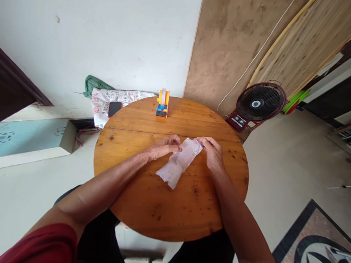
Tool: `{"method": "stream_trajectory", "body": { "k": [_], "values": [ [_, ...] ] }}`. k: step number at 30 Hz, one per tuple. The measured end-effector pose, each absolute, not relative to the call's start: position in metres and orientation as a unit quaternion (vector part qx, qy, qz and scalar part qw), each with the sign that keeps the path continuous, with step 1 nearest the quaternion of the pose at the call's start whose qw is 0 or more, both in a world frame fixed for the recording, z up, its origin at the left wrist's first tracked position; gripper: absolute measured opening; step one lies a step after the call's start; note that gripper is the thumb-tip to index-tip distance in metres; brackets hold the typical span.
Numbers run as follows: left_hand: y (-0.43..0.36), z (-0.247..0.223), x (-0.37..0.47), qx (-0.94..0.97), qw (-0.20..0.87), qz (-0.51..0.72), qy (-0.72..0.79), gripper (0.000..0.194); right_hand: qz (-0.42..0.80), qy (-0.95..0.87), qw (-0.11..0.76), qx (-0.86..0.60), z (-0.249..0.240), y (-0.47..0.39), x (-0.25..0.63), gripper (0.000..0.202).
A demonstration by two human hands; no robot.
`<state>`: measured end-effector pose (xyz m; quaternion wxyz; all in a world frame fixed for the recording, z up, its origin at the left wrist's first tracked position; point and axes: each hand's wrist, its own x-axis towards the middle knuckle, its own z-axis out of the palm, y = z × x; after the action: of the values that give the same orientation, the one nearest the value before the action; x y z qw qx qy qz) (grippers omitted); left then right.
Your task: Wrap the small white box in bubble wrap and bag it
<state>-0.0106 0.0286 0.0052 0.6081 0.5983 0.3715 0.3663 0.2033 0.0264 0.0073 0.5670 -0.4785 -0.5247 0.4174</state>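
Observation:
A crumpled strip of translucent bubble wrap (182, 159) slants across the middle of the round wooden table (148, 208). My right hand (213, 152) pinches its upper right corner between thumb and fingers. At the upper left edge, my left hand (165, 147) has its thumb and curled fingers closed on the wrap. The lower end of the strip flares out, free of both hands. Whether anything is wrapped inside cannot be made out. Beyond my hands, an orange and blue tape dispenser (162, 104) with a roll of clear tape stands near the table's far edge.
A fan-like round black heater (261, 104) stands right of the table, its white cord (256, 57) running up the board. Behind the table's left side lie a printed white sack (102, 104) and a green bag (97, 86). A pale blue box (28, 137) sits at left.

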Motion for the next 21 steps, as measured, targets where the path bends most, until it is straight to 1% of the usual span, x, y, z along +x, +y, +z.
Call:
{"method": "stream_trajectory", "body": {
  "k": [2,6,11,18,21],
  "values": [
    [0.027,0.01,-0.013,0.603,0.622,0.331,0.374,0.016,0.426,-0.514,0.568,-0.481,0.007,0.027,0.203,0.023],
    [0.025,0.02,-0.017,0.608,0.644,0.286,0.365,0.023,0.431,-0.509,0.568,-0.483,0.007,0.027,0.203,0.025],
    [0.025,0.023,-0.02,0.623,0.651,0.239,0.362,0.032,0.446,-0.494,0.575,-0.475,0.009,0.026,0.202,0.021],
    [0.026,0.02,-0.022,0.617,0.681,0.266,0.291,0.031,0.455,-0.487,0.576,-0.473,0.009,0.027,0.202,0.018],
    [0.025,0.021,-0.022,0.618,0.679,0.267,0.294,0.031,0.458,-0.488,0.576,-0.469,0.008,0.027,0.203,0.019]
  ]
}}
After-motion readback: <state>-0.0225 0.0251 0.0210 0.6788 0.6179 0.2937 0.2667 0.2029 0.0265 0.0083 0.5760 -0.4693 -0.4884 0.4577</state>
